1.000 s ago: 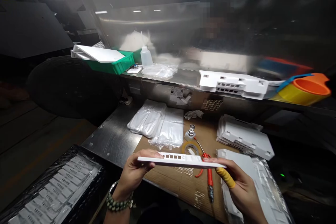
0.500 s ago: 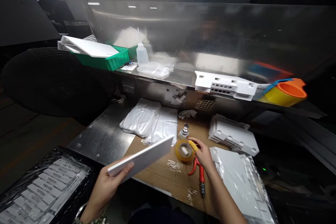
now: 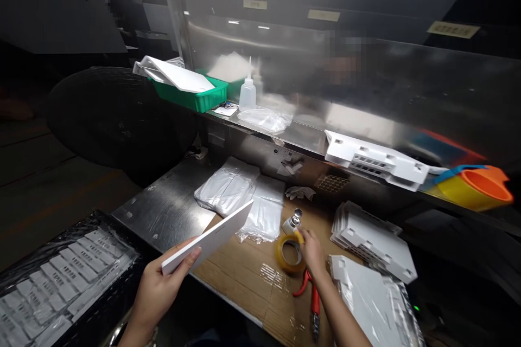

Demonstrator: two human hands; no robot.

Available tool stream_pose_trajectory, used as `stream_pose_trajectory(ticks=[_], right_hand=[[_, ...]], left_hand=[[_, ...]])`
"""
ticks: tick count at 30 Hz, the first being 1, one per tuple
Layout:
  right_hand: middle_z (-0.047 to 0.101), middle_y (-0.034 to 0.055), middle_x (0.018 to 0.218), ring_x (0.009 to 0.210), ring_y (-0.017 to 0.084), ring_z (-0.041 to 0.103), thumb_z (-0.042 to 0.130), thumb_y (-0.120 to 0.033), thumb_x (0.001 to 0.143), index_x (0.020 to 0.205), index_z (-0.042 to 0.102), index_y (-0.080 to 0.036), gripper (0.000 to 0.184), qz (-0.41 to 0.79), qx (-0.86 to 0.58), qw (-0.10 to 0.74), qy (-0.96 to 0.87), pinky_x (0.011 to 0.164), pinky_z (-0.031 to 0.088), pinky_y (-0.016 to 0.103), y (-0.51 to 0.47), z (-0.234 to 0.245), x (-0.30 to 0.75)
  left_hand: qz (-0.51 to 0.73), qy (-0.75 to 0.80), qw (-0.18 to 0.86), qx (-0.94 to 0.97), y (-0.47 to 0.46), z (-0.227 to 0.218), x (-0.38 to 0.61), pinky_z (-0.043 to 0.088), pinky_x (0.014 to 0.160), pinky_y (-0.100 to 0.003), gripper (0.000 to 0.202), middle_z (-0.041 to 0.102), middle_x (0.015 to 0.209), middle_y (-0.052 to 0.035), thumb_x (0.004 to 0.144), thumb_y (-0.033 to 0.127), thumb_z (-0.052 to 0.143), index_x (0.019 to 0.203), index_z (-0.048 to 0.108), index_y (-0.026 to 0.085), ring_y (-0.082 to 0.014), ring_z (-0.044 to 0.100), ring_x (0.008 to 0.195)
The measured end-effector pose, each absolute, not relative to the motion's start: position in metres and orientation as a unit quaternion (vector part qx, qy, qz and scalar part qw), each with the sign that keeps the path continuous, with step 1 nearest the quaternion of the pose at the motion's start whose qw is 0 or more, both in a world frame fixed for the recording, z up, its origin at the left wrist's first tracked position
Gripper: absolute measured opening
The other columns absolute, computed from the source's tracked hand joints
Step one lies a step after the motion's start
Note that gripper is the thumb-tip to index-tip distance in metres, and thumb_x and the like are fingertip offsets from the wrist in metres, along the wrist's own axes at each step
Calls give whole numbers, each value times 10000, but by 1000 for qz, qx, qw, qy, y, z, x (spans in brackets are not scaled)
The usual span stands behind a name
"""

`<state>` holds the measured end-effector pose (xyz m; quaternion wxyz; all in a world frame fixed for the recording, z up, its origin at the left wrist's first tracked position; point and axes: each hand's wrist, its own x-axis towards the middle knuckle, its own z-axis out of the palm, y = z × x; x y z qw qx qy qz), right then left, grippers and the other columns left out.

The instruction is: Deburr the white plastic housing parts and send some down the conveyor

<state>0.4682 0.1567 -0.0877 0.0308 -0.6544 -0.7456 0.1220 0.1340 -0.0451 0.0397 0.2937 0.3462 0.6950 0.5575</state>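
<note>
My left hand (image 3: 160, 287) grips the near end of a thin white plastic panel (image 3: 215, 236), thumb on its face, and holds it tilted above the bench's near edge. My right hand (image 3: 312, 254) reaches over the cardboard, with its fingers drawn together beside a small pump bottle (image 3: 291, 222) whose metal lid is flipped up. Something yellow, like a finger cot, covers a fingertip. Whatever those fingers pinch is hidden. A roll of clear yellowish tape (image 3: 280, 260) lies just left of that hand. Below it is a red-handled air blow gun (image 3: 315, 301).
Stacked plastic bags (image 3: 228, 187) lie at the back of the bench. White panels (image 3: 370, 238) are piled at right, above bagged panels (image 3: 362, 298). Labelled panels (image 3: 61, 274) fill a black-lined box at left. The shelf holds a green bin (image 3: 195, 98) and a squeeze bottle (image 3: 247, 95).
My right hand has moved from the tape roll's side toward the pump bottle. The small white piece inside the roll no longer shows. The view has shifted; my left hand still holds the panel.
</note>
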Motion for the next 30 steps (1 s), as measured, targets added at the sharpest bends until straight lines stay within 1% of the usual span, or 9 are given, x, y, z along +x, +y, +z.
stream_pose_trajectory(ticks=[2, 4, 8, 10, 15, 18, 23, 28, 30], right_hand=[[582, 85, 1392, 1069, 188, 676, 430, -103, 979, 1449, 554, -246, 506, 94, -659, 30, -746, 838, 473, 242, 175, -76, 469], [596, 102, 1353, 1042, 198, 685, 439, -90, 959, 1432, 570, -216, 507, 73, -660, 20, -748, 815, 468, 245, 189, -67, 465], [643, 101, 1256, 915, 184, 705, 463, -122, 969, 1242, 687, -198, 362, 53, -642, -18, -765, 774, 474, 267, 202, -56, 452], [652, 100, 1249, 874, 174, 698, 477, -175, 1001, 1174, 698, -182, 281, 46, -631, -39, -773, 769, 501, 297, 204, -52, 447], [687, 77, 1193, 928, 179, 683, 591, -308, 1006, 1116, 686, -161, 206, 43, -613, -75, -785, 838, 560, 368, 212, -42, 440], [696, 80, 1187, 937, 186, 692, 589, -301, 1004, 1115, 693, -164, 205, 50, -613, -76, -785, 841, 559, 372, 214, -39, 439], [699, 108, 1225, 952, 236, 731, 513, -166, 963, 1117, 752, -211, 288, 80, -623, -43, -777, 756, 494, 310, 210, -38, 441], [726, 117, 1158, 922, 261, 733, 574, -151, 882, 1056, 775, -196, 270, 136, -638, 33, -757, 729, 483, 303, 206, -17, 442], [723, 113, 1150, 917, 238, 720, 571, -174, 903, 1073, 757, -179, 252, 159, -629, 89, -756, 750, 501, 296, 191, 5, 435]], left_hand=[[573, 679, 277, 367, -41, 37, 136, 593, 974, -406, 383, 803, 1097, -94, 753, 480, 829, 1039, 821, 227, -347, 739, 1062], [580, 663, 262, 394, -37, 34, 138, 598, 959, -388, 351, 803, 1098, -94, 775, 455, 818, 1045, 821, 231, -331, 746, 1042], [572, 647, 241, 443, -33, 30, 141, 592, 952, -362, 311, 797, 1119, -89, 813, 397, 797, 1088, 814, 254, -309, 745, 1038], [573, 643, 227, 455, -33, 29, 143, 590, 948, -358, 306, 796, 1123, -87, 819, 372, 794, 1105, 809, 264, -304, 744, 1033], [598, 636, 195, 446, -31, 35, 151, 600, 909, -352, 243, 805, 1078, -81, 818, 310, 796, 1057, 822, 268, -292, 754, 974], [612, 630, 170, 446, -28, 42, 156, 609, 881, -344, 207, 810, 1049, -71, 824, 284, 789, 1027, 827, 271, -284, 762, 938], [617, 613, 115, 480, -25, 50, 162, 625, 858, -324, 235, 812, 1052, -50, 845, 215, 771, 1070, 810, 270, -257, 772, 926], [607, 568, 38, 555, -20, 58, 168, 619, 881, -261, 373, 803, 1097, -3, 867, 98, 728, 1183, 753, 296, -183, 768, 952], [598, 554, 17, 579, -18, 60, 172, 604, 923, -255, 412, 797, 1115, 5, 868, 59, 715, 1205, 735, 295, -170, 760, 989]])
